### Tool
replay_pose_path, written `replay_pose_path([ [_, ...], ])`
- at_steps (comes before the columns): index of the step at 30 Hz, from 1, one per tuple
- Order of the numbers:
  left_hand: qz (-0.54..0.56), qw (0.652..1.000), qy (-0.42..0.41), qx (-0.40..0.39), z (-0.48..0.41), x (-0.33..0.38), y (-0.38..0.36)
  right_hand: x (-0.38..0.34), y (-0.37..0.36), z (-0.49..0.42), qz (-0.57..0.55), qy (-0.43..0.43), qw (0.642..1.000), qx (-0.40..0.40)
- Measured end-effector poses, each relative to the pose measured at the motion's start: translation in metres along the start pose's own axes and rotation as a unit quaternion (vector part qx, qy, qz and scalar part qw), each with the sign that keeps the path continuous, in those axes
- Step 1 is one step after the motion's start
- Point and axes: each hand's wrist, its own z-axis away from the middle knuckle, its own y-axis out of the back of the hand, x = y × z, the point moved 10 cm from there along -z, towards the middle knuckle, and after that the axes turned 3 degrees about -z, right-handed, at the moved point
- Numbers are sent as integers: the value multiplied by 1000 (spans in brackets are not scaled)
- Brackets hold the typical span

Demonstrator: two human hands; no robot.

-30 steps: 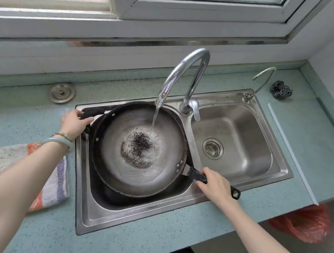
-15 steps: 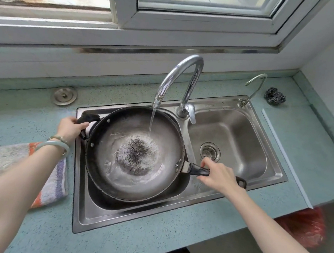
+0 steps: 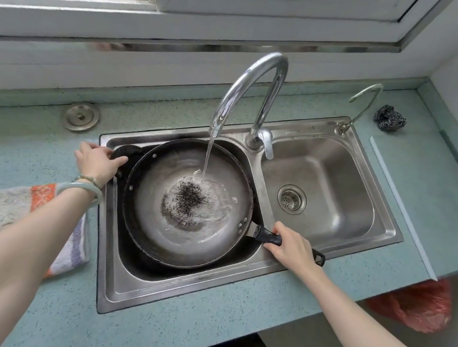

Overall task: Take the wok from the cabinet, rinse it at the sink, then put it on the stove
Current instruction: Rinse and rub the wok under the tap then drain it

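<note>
In sink (image 3: 185,296), left basin: wok (image 3: 157,239), under faucet (image 3: 253,75). My left hand (image 3: 97,160) grips its far-left side, right hand (image 3: 292,246) its near-right; towel (image 3: 0,210) left of sink.

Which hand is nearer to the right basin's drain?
Right. The right hand grips the handle in front of the drain; the left hand holds the wok on its opposite side.

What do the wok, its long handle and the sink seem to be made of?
Wok: probably steel or iron. It is dull grey inside, with a dark worn rim and a blackened patch in the centre.
Long handle: looks like matte black plastic, joined to the wok by a riveted metal bracket.
Sink: stainless steel by its look, with a brushed silver surface and soft reflections.
</note>
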Motion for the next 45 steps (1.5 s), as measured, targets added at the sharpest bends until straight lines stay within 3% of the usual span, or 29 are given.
replay_pose_path([
  [9,-18,1000,-18,17,-1,10,-5,-17,-1,-12,48,51,997,14],
  [12,-15,999,-38,32,1,13,-3,-59,11,-26,-50,102,992,50],
  [16,-12,998,-50,48,1,10,-4,-137,-41,-70,-30,178,983,-44],
  [20,-15,998,-41,45,-2,4,-6,-171,-91,-124,58,147,985,-66],
  [23,0,999,-34,40,-2,4,-8,-190,-116,-143,61,94,991,-67],
  [27,36,998,-30,43,-1,6,-4,-240,-148,-131,50,135,986,-89],
  [30,43,998,-31,41,1,7,-4,-275,-163,-94,64,248,953,-158],
  [33,51,997,-32,38,3,9,-3,-273,-177,-35,32,338,894,-292],
  [36,55,997,-29,38,4,8,-2,-229,-177,1,51,334,847,-411],
  [40,59,997,-27,34,4,7,-2,-161,-155,2,135,264,817,-494],
  [42,59,997,-28,35,4,8,-1,-135,-137,-19,183,242,825,-477],
  [43,60,997,-27,35,4,8,-1,-128,-125,-39,200,241,848,-427],
  [45,60,997,-26,35,4,7,-1,-123,-90,-93,234,237,911,-245],
])
